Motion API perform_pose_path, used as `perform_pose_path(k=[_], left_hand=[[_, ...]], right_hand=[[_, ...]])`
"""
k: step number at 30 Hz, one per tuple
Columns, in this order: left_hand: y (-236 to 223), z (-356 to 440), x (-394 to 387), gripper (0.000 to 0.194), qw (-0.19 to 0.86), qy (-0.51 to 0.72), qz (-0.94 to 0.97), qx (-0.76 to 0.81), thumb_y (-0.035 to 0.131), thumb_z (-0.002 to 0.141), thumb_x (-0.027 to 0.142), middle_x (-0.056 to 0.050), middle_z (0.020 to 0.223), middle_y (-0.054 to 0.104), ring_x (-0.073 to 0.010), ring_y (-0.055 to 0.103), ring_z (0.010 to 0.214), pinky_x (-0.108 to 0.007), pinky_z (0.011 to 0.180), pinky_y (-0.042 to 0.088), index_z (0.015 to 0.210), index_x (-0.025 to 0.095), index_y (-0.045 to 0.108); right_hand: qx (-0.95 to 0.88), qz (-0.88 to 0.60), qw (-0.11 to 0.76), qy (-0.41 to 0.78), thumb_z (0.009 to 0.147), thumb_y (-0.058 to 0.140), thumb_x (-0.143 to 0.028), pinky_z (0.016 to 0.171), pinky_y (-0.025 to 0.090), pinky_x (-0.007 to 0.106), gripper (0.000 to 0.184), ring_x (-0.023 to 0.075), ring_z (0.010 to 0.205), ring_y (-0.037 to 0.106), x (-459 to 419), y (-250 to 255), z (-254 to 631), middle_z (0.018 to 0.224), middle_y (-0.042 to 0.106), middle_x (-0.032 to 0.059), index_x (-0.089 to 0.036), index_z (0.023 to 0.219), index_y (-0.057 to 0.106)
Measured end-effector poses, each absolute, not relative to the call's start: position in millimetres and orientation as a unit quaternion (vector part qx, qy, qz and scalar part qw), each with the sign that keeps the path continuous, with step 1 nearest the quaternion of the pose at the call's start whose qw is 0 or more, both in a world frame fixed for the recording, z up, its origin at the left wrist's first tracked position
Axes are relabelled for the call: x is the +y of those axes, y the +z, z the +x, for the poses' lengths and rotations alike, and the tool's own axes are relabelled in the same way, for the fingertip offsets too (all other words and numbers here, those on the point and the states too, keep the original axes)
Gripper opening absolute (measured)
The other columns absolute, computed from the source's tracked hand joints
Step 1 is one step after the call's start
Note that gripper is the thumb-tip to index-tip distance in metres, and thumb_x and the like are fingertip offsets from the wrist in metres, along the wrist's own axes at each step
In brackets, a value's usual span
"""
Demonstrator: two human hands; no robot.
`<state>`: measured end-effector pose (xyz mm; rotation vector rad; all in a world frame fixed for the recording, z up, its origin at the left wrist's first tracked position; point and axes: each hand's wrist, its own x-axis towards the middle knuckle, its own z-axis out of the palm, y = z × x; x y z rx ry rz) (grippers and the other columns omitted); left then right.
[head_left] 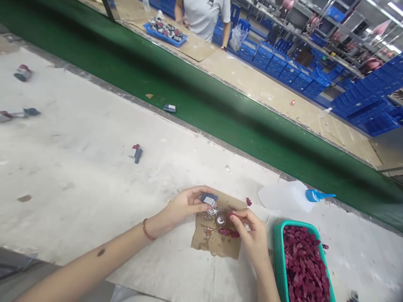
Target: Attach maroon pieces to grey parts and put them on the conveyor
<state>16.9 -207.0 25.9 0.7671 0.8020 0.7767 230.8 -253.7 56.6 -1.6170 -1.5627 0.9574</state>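
Between the thumb and fingers of my left hand (185, 204) is a small blue and grey plastic toy part (209, 199), held above a piece of cardboard (217, 247). My right hand (251, 230) pinches a small dark red plastic piece (231, 214), mostly covered by the fingers. A small round glossy cup (221, 219) sits on the cardboard between both hands, with shiny wet stains around it. More dark red pieces (227, 232) lie on the cardboard just below the cup.
At right stands a green basket (278, 260) full of dark red pieces. A white bottle with a blue nozzle (285, 195) lies behind it. Assembled toy parts (137, 154) are scattered at left. Beyond runs a green conveyor belt (214, 113); a person (206, 19) stands across it.
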Motion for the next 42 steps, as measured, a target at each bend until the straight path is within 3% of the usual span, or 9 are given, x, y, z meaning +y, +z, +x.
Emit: perform_pose_path(k=[5, 12, 18, 26, 33, 42], left_hand=[[24.4, 17.4, -211.8, 0.032, 0.737, 0.385, 0.405, 0.380, 0.078, 0.074, 0.036, -0.006, 0.100, 0.068, -0.0208, 0.062, 0.096, -0.033, 0.085, 0.050, 0.095, 0.017, 0.065], [30.8, 18.8, -219.3, 0.034, 0.743, 0.344, 0.456, 0.348, 0.051, 0.094, 0.047, -0.003, 0.073, 0.065, -0.0134, 0.058, 0.065, -0.026, 0.061, 0.047, 0.095, 0.015, 0.063], [27.0, 20.4, -220.4, 0.032, 0.753, 0.340, 0.441, 0.352, 0.058, 0.090, 0.043, -0.005, 0.088, 0.065, -0.0145, 0.060, 0.071, -0.026, 0.060, 0.048, 0.107, 0.016, 0.057], [26.2, 21.9, -224.7, 0.022, 0.676, 0.328, 0.542, 0.377, 0.053, 0.091, 0.033, -0.007, 0.101, 0.067, -0.0198, 0.063, 0.090, -0.030, 0.078, 0.051, 0.102, 0.017, 0.061], [25.9, 20.1, -227.1, 0.025, 0.660, 0.269, 0.598, 0.367, 0.043, 0.095, 0.039, -0.004, 0.083, 0.068, -0.0168, 0.062, 0.071, -0.026, 0.063, 0.048, 0.102, 0.018, 0.055], [26.1, 19.9, -225.5, 0.026, 0.624, 0.238, 0.661, 0.342, 0.040, 0.097, 0.040, -0.001, 0.074, 0.063, -0.0144, 0.055, 0.061, -0.024, 0.056, 0.040, 0.099, 0.018, 0.054]], right_hand=[[-0.758, -0.545, 0.239, 0.266, 0.099, 0.048, -0.032, 0.059, 0.048, 0.026, 0.026, 0.0166, 0.063, 0.061, -252.4, 54.2, 228.1, 0.070, 0.065, 0.0017, -0.021, 0.079, 0.060], [-0.848, -0.472, 0.208, 0.123, 0.104, 0.036, -0.026, 0.057, 0.045, 0.026, 0.032, 0.0164, 0.061, 0.057, -249.3, 44.1, 220.3, 0.065, 0.057, 0.0011, -0.022, 0.077, 0.054], [-0.852, -0.468, 0.214, 0.098, 0.104, 0.036, -0.024, 0.053, 0.042, 0.026, 0.032, 0.0156, 0.057, 0.053, -249.2, 42.5, 219.9, 0.062, 0.054, -0.0002, -0.023, 0.075, 0.050], [-0.808, -0.496, 0.244, 0.205, 0.101, 0.043, -0.025, 0.059, 0.047, 0.027, 0.026, 0.0167, 0.063, 0.060, -251.1, 39.8, 222.7, 0.068, 0.061, 0.0016, -0.022, 0.079, 0.058], [-0.565, -0.600, 0.392, 0.408, 0.089, 0.062, -0.040, 0.050, 0.047, 0.024, 0.025, 0.0155, 0.056, 0.060, -256.8, 39.3, 226.4, 0.064, 0.066, 0.0014, -0.020, 0.075, 0.066], [-0.515, -0.577, 0.481, 0.412, 0.085, 0.068, -0.041, 0.047, 0.048, 0.023, 0.023, 0.0143, 0.054, 0.060, -256.7, 41.3, 210.5, 0.065, 0.065, 0.0020, -0.020, 0.076, 0.067]])
